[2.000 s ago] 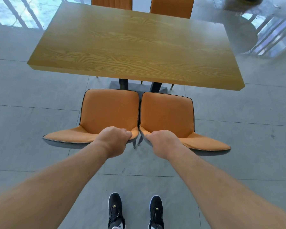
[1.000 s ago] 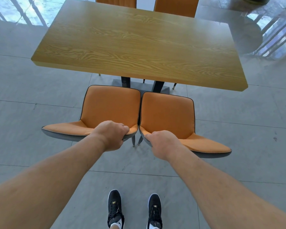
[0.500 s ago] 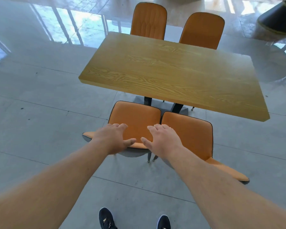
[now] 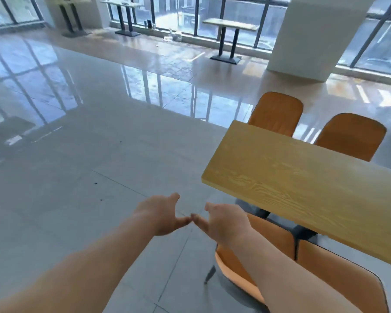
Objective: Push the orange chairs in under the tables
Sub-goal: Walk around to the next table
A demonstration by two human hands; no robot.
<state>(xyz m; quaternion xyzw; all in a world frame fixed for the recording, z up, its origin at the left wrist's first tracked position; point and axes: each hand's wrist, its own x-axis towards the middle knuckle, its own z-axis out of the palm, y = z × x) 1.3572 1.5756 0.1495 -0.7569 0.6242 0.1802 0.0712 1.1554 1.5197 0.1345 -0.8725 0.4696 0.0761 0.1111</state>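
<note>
A wooden table (image 4: 303,179) fills the right side of the view. Two orange chairs stand at its near edge: one (image 4: 278,233) partly behind my right forearm, the other (image 4: 339,279) at the lower right. Their seats reach under the tabletop. Two more orange chairs (image 4: 278,114) (image 4: 350,134) stand at the far side. My left hand (image 4: 160,213) and my right hand (image 4: 224,222) hover over the bare floor left of the chairs, fingers apart, thumbs almost touching, holding nothing.
Glossy grey tiled floor (image 4: 99,132) stretches wide to the left and ahead. Other tables on black pedestals (image 4: 228,39) (image 4: 124,16) stand by the far windows. A white pillar (image 4: 314,35) rises at the back right.
My hands have let go of the two near chair backs and opened. The view has swung up and to the left, so the table and chairs now lie at the right.
</note>
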